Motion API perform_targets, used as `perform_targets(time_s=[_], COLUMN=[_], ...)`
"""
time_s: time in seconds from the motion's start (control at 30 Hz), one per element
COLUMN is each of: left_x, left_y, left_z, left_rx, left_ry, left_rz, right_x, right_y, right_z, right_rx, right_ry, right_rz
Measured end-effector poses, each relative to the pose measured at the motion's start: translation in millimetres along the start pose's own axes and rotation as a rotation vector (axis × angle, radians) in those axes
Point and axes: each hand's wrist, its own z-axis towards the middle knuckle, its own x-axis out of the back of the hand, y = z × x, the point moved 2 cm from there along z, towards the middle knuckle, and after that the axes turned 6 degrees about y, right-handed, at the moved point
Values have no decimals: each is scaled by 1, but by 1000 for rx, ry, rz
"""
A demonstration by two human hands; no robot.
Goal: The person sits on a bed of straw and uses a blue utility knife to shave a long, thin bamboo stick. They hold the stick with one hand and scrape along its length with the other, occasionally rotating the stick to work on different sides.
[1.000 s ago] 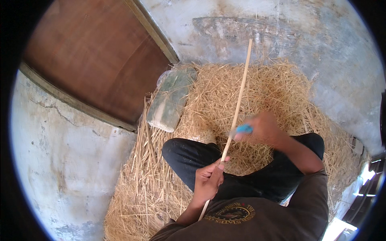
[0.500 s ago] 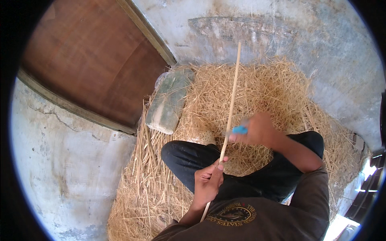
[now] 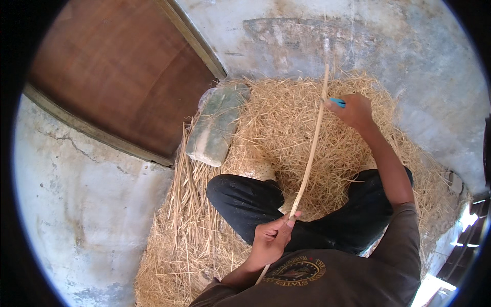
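A long pale cane-like strip (image 3: 311, 166) runs up from under my left arm to the far part of the straw, bending slightly. My left hand (image 3: 271, 239) is closed round its lower part, thumb along it, just in front of my lap. Out at the far end, my right hand (image 3: 355, 109) grips a blue-handled knife (image 3: 337, 103) against the strip, a little below its tip. The blade is small and hard to make out where it meets the strip.
Loose straw and shavings (image 3: 291, 120) cover the floor round my crossed legs (image 3: 245, 204). A grey-green block (image 3: 217, 123) lies at the left, beside a pile of thin pale strips (image 3: 186, 220). Behind are a stained wall (image 3: 419, 77) and a brown panel (image 3: 123, 77) with a wooden frame.
My right hand has slid the knife away from me, from the strip's middle to near its tip. The strip now leans further right and bows. My left hand has shifted slightly right, still gripping.
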Motion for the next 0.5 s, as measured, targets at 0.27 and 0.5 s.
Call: perform_targets(time_s=[0.27,0.5], left_x=[17,124], left_y=[-26,-37], left_z=[-49,11], left_rx=[-121,-198], left_ry=[-215,292], left_rz=[203,412], right_x=[33,23], right_y=[171,251], right_z=[75,-26], right_rx=[-650,-665], right_ry=[308,171], right_rz=[5,55])
